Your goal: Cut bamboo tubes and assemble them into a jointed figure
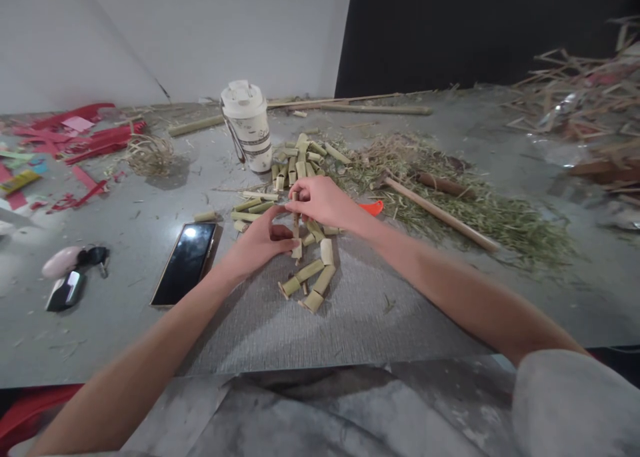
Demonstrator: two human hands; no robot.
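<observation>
A narrow bamboo piece (296, 227) stands out between my two hands. My right hand (323, 202) pinches its upper end. Lower down, the thumb and fingers of my left hand (263, 244) close on it from the left; the fingertips are partly hidden. Just nearer to me, short bamboo tubes (320, 282) lie joined end to end in a bent, figure-like shape. Green bamboo strips (246, 210) rest beyond my left hand, and a heap of cut bamboo pieces (300, 167) lies past my right fingers. An orange-red handle-like object (371, 208) shows beside my right wrist.
A lidded white cup (247, 127) stands behind the heap. A phone (184, 264) and keys (95, 256) lie left. Right, a hammer (440, 212) lies on dried leaves (520, 227). Red scraps (105, 140) and a woven ball (149, 154) sit far left; thin sticks (590, 97) pile far right.
</observation>
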